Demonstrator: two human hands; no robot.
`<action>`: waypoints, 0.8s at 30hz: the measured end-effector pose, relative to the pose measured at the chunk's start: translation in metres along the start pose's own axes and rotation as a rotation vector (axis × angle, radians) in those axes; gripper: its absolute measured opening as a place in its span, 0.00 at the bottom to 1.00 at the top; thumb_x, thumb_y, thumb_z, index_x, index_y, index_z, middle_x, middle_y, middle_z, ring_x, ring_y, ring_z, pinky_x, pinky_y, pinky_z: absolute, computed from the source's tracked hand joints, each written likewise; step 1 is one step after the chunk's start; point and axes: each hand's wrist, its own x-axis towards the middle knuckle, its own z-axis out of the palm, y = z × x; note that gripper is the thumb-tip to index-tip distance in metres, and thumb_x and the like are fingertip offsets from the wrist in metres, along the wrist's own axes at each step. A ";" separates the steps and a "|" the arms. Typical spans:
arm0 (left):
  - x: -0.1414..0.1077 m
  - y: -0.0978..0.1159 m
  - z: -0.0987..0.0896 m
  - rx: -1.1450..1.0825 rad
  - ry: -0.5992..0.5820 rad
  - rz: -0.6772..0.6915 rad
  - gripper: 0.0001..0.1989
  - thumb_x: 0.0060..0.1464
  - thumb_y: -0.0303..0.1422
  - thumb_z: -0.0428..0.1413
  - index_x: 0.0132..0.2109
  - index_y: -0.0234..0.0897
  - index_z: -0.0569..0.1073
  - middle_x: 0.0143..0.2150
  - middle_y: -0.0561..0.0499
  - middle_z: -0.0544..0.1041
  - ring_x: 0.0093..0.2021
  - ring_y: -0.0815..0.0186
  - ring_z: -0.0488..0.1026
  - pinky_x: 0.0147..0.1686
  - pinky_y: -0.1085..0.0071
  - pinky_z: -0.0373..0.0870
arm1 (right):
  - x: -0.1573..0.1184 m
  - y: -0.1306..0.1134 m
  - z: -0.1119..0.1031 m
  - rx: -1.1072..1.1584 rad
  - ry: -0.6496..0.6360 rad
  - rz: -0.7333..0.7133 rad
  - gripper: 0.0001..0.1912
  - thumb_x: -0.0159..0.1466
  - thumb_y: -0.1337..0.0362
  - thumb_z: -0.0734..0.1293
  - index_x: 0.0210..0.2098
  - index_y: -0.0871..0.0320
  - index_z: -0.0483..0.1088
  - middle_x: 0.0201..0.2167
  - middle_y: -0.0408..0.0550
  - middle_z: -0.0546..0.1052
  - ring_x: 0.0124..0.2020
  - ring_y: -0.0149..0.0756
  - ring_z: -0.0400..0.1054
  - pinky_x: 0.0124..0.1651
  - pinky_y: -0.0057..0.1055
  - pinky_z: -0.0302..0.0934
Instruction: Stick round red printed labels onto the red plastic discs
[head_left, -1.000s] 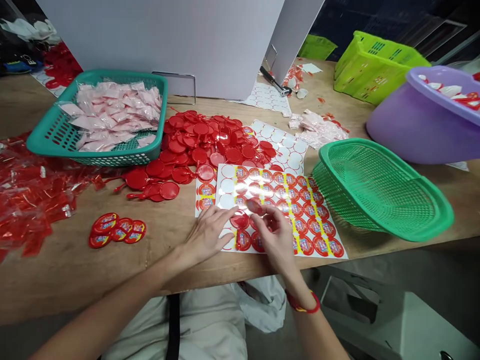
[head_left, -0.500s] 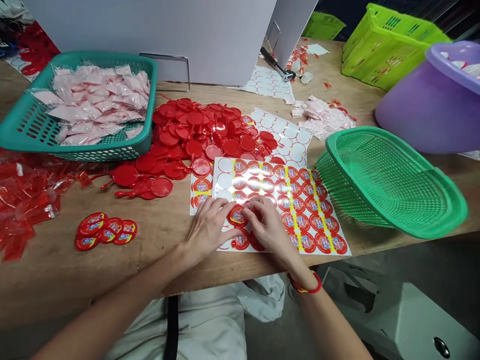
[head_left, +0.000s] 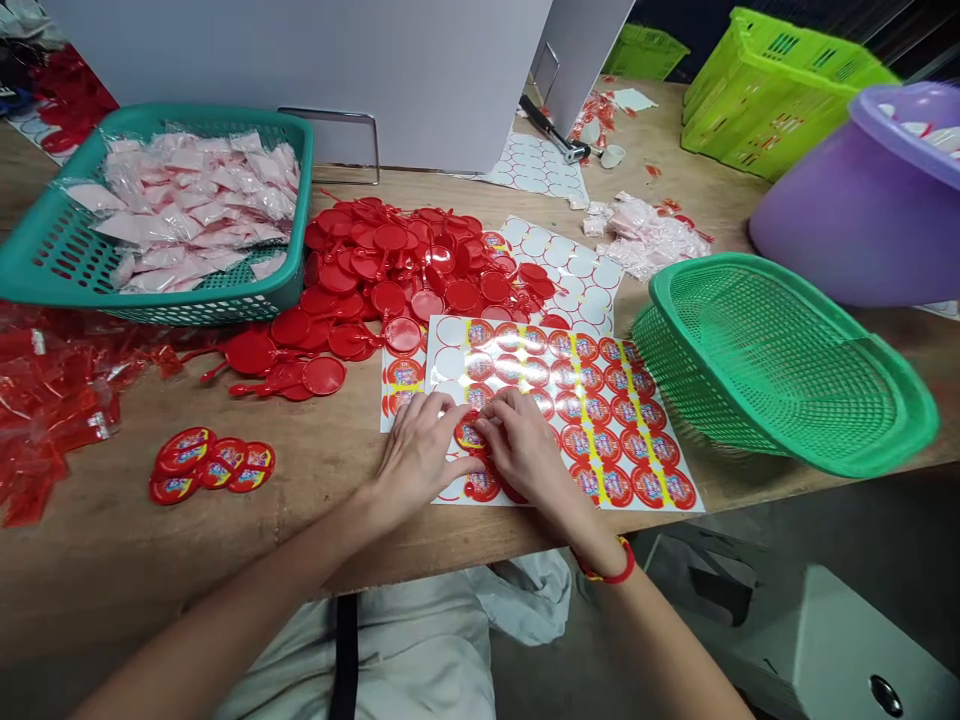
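A sheet of round red-and-yellow stickers (head_left: 592,410) lies at the table's front edge, with bare circles at its left side. Flat on the sheet's left part rests my left hand (head_left: 424,445), its thumb and fingers spread. My right hand (head_left: 517,440) has its fingers pinched at a round sticker (head_left: 470,432) between the two hands. Behind the sheet is a heap of red round plastic pieces with thin stems (head_left: 390,265). Several stickered discs (head_left: 217,462) lie overlapping on the table at the left.
A teal basket (head_left: 281,295) of wrapped pink pieces stands at the back left, beside red film packets (head_left: 67,390). At the right are a green basket (head_left: 772,420), a purple tub (head_left: 840,220) and a lime crate (head_left: 780,110). A grey panel (head_left: 315,80) rises behind.
My right hand has shifted slightly left, its fingertips further over the round sticker. My left hand has hardly moved.
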 end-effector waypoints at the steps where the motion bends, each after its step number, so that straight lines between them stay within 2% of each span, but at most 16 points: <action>1: 0.001 0.001 0.000 -0.010 -0.006 -0.012 0.25 0.41 0.39 0.63 0.47 0.35 0.68 0.42 0.45 0.69 0.42 0.57 0.65 0.43 0.60 0.64 | -0.001 -0.001 0.002 0.028 0.039 0.004 0.07 0.62 0.66 0.58 0.31 0.58 0.67 0.33 0.52 0.66 0.34 0.39 0.61 0.35 0.37 0.59; 2: 0.001 0.002 0.000 -0.024 -0.013 -0.021 0.24 0.42 0.38 0.62 0.46 0.34 0.68 0.42 0.45 0.70 0.42 0.56 0.65 0.42 0.60 0.65 | -0.003 -0.001 0.003 0.066 0.090 0.020 0.06 0.61 0.66 0.59 0.35 0.58 0.67 0.36 0.53 0.66 0.34 0.38 0.62 0.35 0.36 0.60; 4: 0.002 0.004 0.000 -0.078 -0.015 -0.021 0.20 0.44 0.34 0.61 0.44 0.33 0.67 0.41 0.45 0.71 0.42 0.57 0.66 0.42 0.61 0.65 | -0.005 -0.003 0.003 0.172 0.178 0.088 0.14 0.59 0.65 0.63 0.45 0.57 0.65 0.43 0.54 0.66 0.31 0.35 0.63 0.32 0.34 0.61; 6: 0.000 0.007 0.000 -0.177 0.016 -0.026 0.14 0.46 0.29 0.59 0.41 0.34 0.66 0.39 0.46 0.71 0.41 0.60 0.68 0.40 0.63 0.66 | -0.007 -0.005 0.001 0.315 0.162 0.169 0.21 0.56 0.64 0.66 0.49 0.56 0.63 0.40 0.51 0.69 0.26 0.32 0.63 0.28 0.32 0.60; 7: -0.001 0.008 -0.001 -0.245 0.042 -0.037 0.11 0.47 0.26 0.58 0.39 0.35 0.66 0.38 0.48 0.71 0.40 0.61 0.68 0.39 0.65 0.67 | -0.007 -0.006 -0.002 0.385 0.124 0.197 0.19 0.55 0.63 0.67 0.46 0.56 0.65 0.35 0.48 0.71 0.24 0.31 0.62 0.27 0.30 0.60; 9: -0.004 0.011 -0.004 -0.415 0.067 -0.075 0.06 0.49 0.25 0.55 0.36 0.36 0.66 0.35 0.50 0.71 0.36 0.65 0.70 0.36 0.68 0.67 | -0.007 -0.009 -0.008 0.495 0.054 0.221 0.08 0.55 0.62 0.67 0.35 0.57 0.71 0.25 0.44 0.72 0.23 0.31 0.63 0.26 0.29 0.59; 10: -0.007 0.013 -0.007 -0.514 0.061 -0.111 0.05 0.50 0.25 0.54 0.35 0.36 0.66 0.33 0.51 0.71 0.34 0.66 0.70 0.34 0.70 0.67 | -0.008 -0.012 -0.012 0.546 0.042 0.226 0.06 0.56 0.62 0.66 0.29 0.57 0.72 0.23 0.44 0.72 0.23 0.31 0.63 0.27 0.29 0.59; 11: -0.009 0.014 -0.010 -0.629 0.056 -0.163 0.03 0.50 0.26 0.53 0.35 0.36 0.66 0.31 0.53 0.71 0.32 0.67 0.70 0.32 0.71 0.68 | -0.009 -0.014 -0.015 0.603 0.042 0.234 0.08 0.57 0.61 0.65 0.26 0.57 0.72 0.21 0.44 0.73 0.23 0.31 0.64 0.27 0.29 0.59; 13: -0.013 0.016 -0.018 -0.896 0.068 -0.321 0.05 0.48 0.29 0.55 0.35 0.36 0.66 0.27 0.54 0.71 0.28 0.69 0.70 0.28 0.73 0.68 | -0.012 -0.020 -0.019 0.756 0.024 0.253 0.10 0.58 0.59 0.64 0.25 0.56 0.74 0.22 0.44 0.74 0.24 0.32 0.66 0.27 0.28 0.61; 16: -0.019 0.020 -0.028 -1.299 0.168 -0.597 0.15 0.40 0.32 0.61 0.37 0.35 0.67 0.27 0.54 0.72 0.25 0.71 0.70 0.26 0.75 0.68 | -0.020 -0.031 -0.016 0.939 -0.013 0.214 0.06 0.57 0.60 0.66 0.30 0.53 0.75 0.25 0.44 0.77 0.26 0.32 0.69 0.28 0.28 0.63; 18: -0.023 0.025 -0.032 -1.486 0.233 -0.724 0.20 0.34 0.32 0.64 0.37 0.33 0.69 0.28 0.52 0.74 0.27 0.71 0.71 0.27 0.75 0.68 | -0.026 -0.040 -0.010 0.957 0.035 0.144 0.04 0.56 0.64 0.68 0.31 0.52 0.76 0.26 0.44 0.78 0.27 0.32 0.70 0.30 0.27 0.63; 20: -0.028 0.031 -0.034 -1.582 0.329 -0.795 0.19 0.31 0.32 0.66 0.34 0.31 0.71 0.28 0.51 0.75 0.28 0.71 0.71 0.29 0.76 0.68 | -0.029 -0.048 -0.003 0.933 0.125 0.071 0.05 0.56 0.68 0.68 0.30 0.52 0.76 0.26 0.43 0.77 0.26 0.31 0.69 0.30 0.26 0.63; 24: -0.036 0.039 -0.035 -1.598 0.527 -0.812 0.16 0.31 0.31 0.66 0.30 0.31 0.72 0.27 0.51 0.76 0.29 0.72 0.71 0.31 0.77 0.68 | -0.028 -0.060 0.006 0.877 0.224 -0.023 0.10 0.57 0.72 0.66 0.33 0.52 0.75 0.26 0.43 0.77 0.27 0.30 0.69 0.30 0.25 0.63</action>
